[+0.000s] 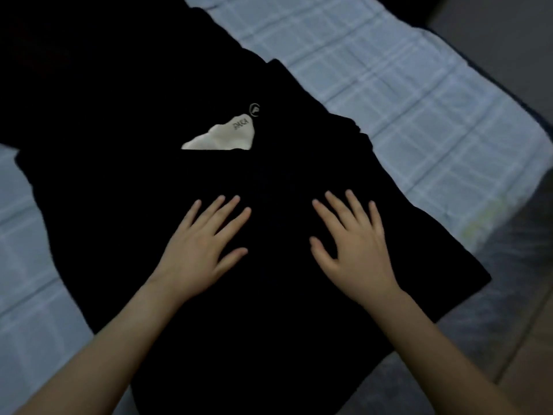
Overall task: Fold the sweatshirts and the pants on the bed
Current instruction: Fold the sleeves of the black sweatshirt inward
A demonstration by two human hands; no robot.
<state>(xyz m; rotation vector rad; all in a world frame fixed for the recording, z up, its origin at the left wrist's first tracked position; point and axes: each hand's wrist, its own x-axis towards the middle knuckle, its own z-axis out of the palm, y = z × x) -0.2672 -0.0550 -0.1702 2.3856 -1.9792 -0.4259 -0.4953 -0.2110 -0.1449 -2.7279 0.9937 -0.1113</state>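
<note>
A black garment (278,310) lies spread across the bed, its folds hard to make out in the dim light. A white piece of fabric with printed letters (224,136) pokes out near its middle, beside a small round logo (254,109). My left hand (200,250) rests flat on the black cloth with fingers spread, holding nothing. A short way to its right, my right hand (353,247) also lies palm down with fingers apart. More black fabric (89,70) stretches toward the upper left.
The bed has a pale blue checked sheet (404,94) showing to the right and at the left. The mattress edge (508,241) runs down the right side, with the floor (532,339) beyond it.
</note>
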